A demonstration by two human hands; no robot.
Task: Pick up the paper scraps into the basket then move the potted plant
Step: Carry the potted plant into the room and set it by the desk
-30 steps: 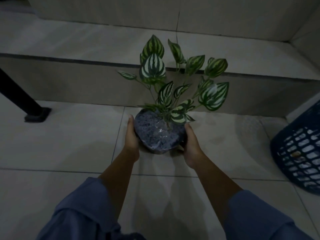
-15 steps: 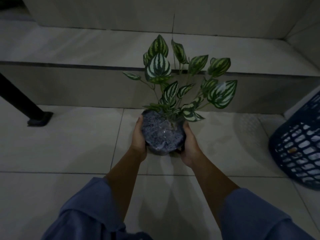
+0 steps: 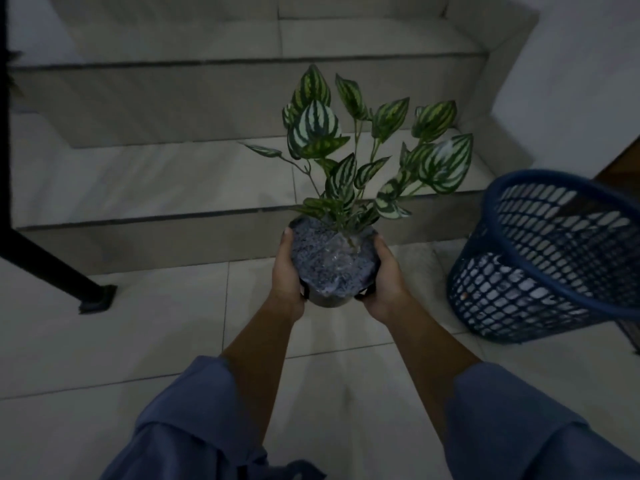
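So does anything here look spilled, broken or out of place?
Nothing stands out. The potted plant is upright, held between the left hand and right hand, no gravel spilled. The blue basket looks tilted, possibly just the wide-angle lens.

Left hand (image 3: 285, 271) and right hand (image 3: 384, 282) cup the potted plant (image 3: 334, 261) above the tiled floor (image 3: 156, 334), near the basket (image 3: 554, 265).

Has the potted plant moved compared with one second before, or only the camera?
Cannot tell for sure. The potted plant, held between left hand and right hand, now appears nearer the blue basket, but the camera has also shifted.
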